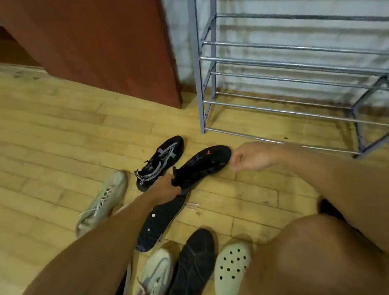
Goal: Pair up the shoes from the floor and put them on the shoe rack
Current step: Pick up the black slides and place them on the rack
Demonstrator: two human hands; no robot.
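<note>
Dim warm light, soft motion blur, wide-angle bending at edges.

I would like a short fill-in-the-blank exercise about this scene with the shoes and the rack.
1. The left hand grips a ____ shoe by its collar.
2. The pale clog with round holes lies beside the person's ____ knee.
3. The visible shelves of the shoe rack hold ____ shoes.
Missing words: black; right; no.

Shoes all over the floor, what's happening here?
A person is sorting shoes beside a grey shoe rack. Their left hand grips a black shoe by its heel; the right hand hovers by its toe, holding nothing. A white-patterned shoe, pale sneaker and clog lie around; none racked yet.
</note>
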